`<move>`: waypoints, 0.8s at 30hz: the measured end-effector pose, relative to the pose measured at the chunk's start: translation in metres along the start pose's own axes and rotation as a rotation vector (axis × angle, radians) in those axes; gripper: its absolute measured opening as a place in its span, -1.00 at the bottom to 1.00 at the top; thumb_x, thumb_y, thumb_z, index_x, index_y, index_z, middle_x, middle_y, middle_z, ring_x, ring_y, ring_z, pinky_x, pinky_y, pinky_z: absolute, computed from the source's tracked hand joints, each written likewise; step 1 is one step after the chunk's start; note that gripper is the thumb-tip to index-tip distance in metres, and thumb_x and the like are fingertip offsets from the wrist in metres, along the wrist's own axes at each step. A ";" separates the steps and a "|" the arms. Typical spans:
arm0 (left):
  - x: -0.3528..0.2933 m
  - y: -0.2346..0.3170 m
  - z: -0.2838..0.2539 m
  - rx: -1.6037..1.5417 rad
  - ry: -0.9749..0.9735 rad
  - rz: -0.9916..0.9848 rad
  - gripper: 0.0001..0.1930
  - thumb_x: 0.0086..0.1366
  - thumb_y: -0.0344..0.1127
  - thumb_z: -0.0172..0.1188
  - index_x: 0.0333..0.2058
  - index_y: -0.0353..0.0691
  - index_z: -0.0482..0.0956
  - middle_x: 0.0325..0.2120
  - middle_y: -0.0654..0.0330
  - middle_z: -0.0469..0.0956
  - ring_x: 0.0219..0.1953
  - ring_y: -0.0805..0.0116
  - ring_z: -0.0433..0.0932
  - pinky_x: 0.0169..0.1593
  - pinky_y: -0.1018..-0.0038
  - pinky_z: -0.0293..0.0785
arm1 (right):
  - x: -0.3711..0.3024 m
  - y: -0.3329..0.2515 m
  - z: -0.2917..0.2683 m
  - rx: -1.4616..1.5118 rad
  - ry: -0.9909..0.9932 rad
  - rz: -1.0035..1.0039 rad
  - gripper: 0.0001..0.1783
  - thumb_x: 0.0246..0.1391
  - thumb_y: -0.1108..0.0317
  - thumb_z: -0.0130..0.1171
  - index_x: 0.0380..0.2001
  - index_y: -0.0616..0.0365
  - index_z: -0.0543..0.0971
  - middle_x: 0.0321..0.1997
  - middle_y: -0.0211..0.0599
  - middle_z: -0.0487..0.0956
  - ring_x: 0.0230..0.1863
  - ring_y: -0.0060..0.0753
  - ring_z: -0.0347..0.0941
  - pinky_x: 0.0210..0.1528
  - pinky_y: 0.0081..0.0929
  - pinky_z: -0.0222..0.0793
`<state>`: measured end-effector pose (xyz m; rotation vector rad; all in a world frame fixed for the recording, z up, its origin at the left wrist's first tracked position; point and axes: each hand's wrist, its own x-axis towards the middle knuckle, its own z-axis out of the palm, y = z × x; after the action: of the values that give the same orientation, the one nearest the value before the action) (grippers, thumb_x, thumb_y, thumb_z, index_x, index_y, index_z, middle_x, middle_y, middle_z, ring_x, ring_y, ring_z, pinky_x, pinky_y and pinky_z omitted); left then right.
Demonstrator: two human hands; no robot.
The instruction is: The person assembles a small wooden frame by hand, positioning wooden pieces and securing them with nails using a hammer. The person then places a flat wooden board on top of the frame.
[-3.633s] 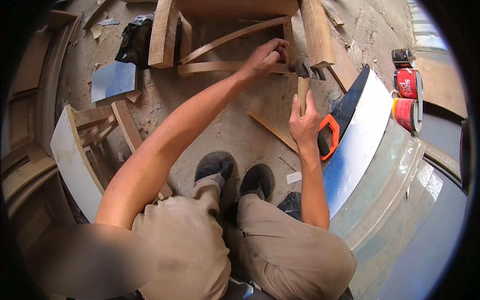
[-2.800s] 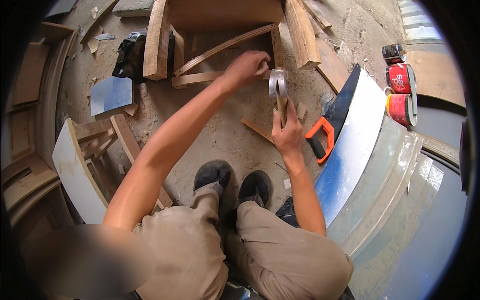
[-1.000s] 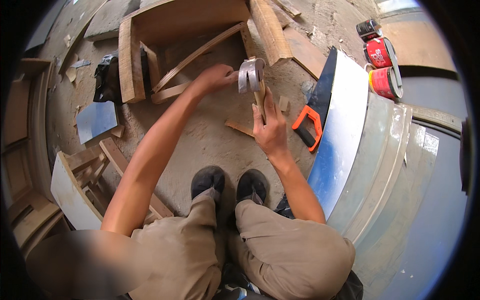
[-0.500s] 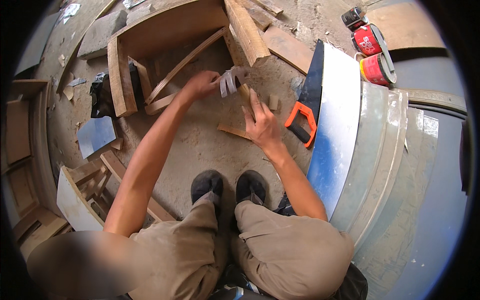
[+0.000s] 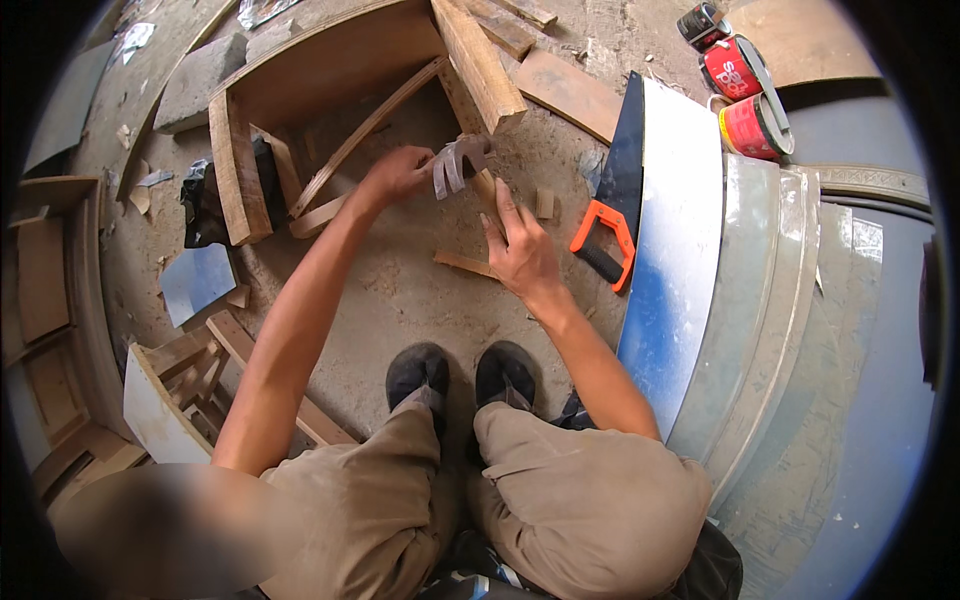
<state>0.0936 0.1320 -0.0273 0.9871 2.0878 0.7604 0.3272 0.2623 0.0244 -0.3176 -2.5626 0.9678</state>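
My right hand (image 5: pixel 524 245) is wrapped around the wooden handle of a claw hammer (image 5: pixel 484 187). The hammer's grey, forked head is up by my left hand (image 5: pixel 403 172). My left fingers are closed in a pinch right beside the claw; what they hold, if anything, is hidden. Just beyond both hands stands a curved wooden frame (image 5: pixel 330 50), with thick end posts and a thin slanting strip across its opening. On the floor below the hammer lies a short wood strip (image 5: pixel 465 264), and a small wood block (image 5: pixel 545 204) sits to its right.
A handsaw (image 5: pixel 607 245) with an orange and black handle lies right, partly under a white-and-blue panel (image 5: pixel 672 250). Paint cans (image 5: pixel 755 127) stand far right. Slatted wood pieces (image 5: pixel 180 385) are at the left, a concrete block (image 5: pixel 200 85) at the far left.
The view has shifted slightly. Both hands keep nearly the same positions, with the hammer in the right hand and its head beside the left fingers.
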 end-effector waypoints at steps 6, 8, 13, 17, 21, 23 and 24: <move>-0.001 -0.017 0.007 -0.140 0.110 0.201 -0.48 0.21 0.13 0.07 -0.31 -0.29 0.64 -0.54 0.05 0.63 -0.48 0.22 0.59 -0.34 0.24 0.44 | 0.000 -0.022 0.000 0.057 0.033 -0.003 -0.35 0.20 0.33 0.17 0.32 0.25 0.27 -0.30 0.23 0.55 -0.34 0.30 0.55 -0.31 -0.01 0.51; -0.004 -0.002 0.004 -0.086 0.026 -0.003 -0.47 0.22 0.15 0.07 -0.31 -0.29 0.64 -0.54 0.02 0.62 -0.49 0.16 0.59 -0.34 0.19 0.45 | 0.002 -0.001 0.007 0.061 0.045 0.013 -0.34 0.20 0.33 0.19 0.33 0.24 0.27 -0.32 0.21 0.55 -0.35 0.29 0.55 -0.32 -0.01 0.50; 0.009 -0.054 0.014 -0.068 0.194 0.303 -0.49 0.22 0.14 0.07 -0.26 -0.24 0.66 -0.48 0.00 0.64 -0.44 0.08 0.61 -0.29 0.23 0.48 | 0.009 -0.033 0.006 0.153 0.019 -0.020 -0.36 0.20 0.35 0.17 0.31 0.24 0.28 -0.26 0.26 0.56 -0.31 0.32 0.55 -0.33 0.02 0.49; 0.014 -0.026 0.019 -0.078 0.040 0.179 -0.54 0.21 0.09 0.08 -0.20 -0.20 0.66 -0.42 -0.01 0.67 -0.39 0.08 0.64 -0.24 0.25 0.50 | 0.002 -0.033 -0.009 0.136 0.067 -0.012 -0.38 0.20 0.36 0.16 0.30 0.26 0.29 -0.24 0.31 0.56 -0.30 0.34 0.55 -0.32 0.03 0.49; 0.005 -0.016 0.014 -0.017 0.069 0.066 -0.56 0.26 0.04 0.03 -0.22 -0.24 0.65 -0.42 -0.07 0.65 -0.37 0.04 0.64 -0.23 0.21 0.49 | 0.007 -0.007 0.002 0.132 0.026 0.075 -0.38 0.20 0.37 0.17 0.30 0.27 0.29 -0.21 0.32 0.56 -0.27 0.36 0.55 -0.29 0.02 0.50; 0.001 -0.009 0.011 -0.003 0.068 0.088 -0.56 0.28 0.06 0.07 -0.18 -0.23 0.64 -0.39 0.00 0.65 -0.33 0.15 0.58 -0.18 0.26 0.48 | 0.014 -0.019 -0.006 0.117 0.054 0.031 -0.39 0.21 0.37 0.16 0.29 0.29 0.29 -0.18 0.35 0.57 -0.24 0.38 0.56 -0.27 0.01 0.50; -0.002 -0.011 0.013 -0.023 0.143 0.163 -0.51 0.29 0.11 0.03 -0.25 -0.27 0.63 -0.44 -0.05 0.62 -0.37 0.05 0.59 -0.23 0.20 0.46 | 0.013 -0.023 -0.006 0.158 0.102 -0.012 -0.40 0.21 0.37 0.16 0.28 0.30 0.29 -0.18 0.35 0.57 -0.22 0.38 0.56 -0.26 0.01 0.50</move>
<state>0.1008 0.1269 -0.0426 1.1301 2.1327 0.9612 0.3158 0.2530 0.0474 -0.2991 -2.3769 1.1131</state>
